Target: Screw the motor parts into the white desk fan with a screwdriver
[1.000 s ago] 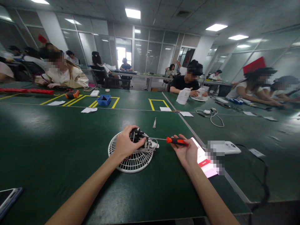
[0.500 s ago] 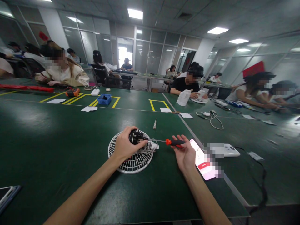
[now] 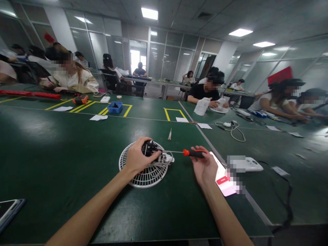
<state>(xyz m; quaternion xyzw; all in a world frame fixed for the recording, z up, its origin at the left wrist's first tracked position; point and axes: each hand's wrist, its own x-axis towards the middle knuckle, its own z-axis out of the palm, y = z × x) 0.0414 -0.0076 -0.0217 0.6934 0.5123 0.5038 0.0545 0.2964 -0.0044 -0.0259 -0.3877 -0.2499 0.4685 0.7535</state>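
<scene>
Left hand: your left hand (image 3: 139,155) is curled from above, thumb and fingers parted around a black, bulky motor-like unit (image 3: 148,148).
Right hand: your right hand (image 3: 205,169) is half closed, palm partly upturned, with a screwdriver with a red-and-black handle and slim metal shaft (image 3: 195,153) lying across its fingers.
Motor-like unit: it sits over a round white plastic fan grille (image 3: 148,181), with pale looped wires (image 3: 162,165) at its right side.
Step in hand: this looks like screwdriver work on the unit's right side; whether the tip sits in a screw is too small to tell.
Next move calls for: probably a firm left hold, the shaft in line with its seat, and the wires clear of the tip.
Green tabletop: the smooth green surface (image 3: 64,153) bears a small pale pointed object (image 3: 169,134) beyond the grille, a lit phone (image 3: 224,181) by your right wrist, and a blue plastic box (image 3: 115,110) near yellow tape lines (image 3: 175,110).
Room: across the table a co-worker in a black top (image 3: 198,91) bends over white parts; glass partitions (image 3: 167,63) stand behind, under bright ceiling panels (image 3: 149,13).
</scene>
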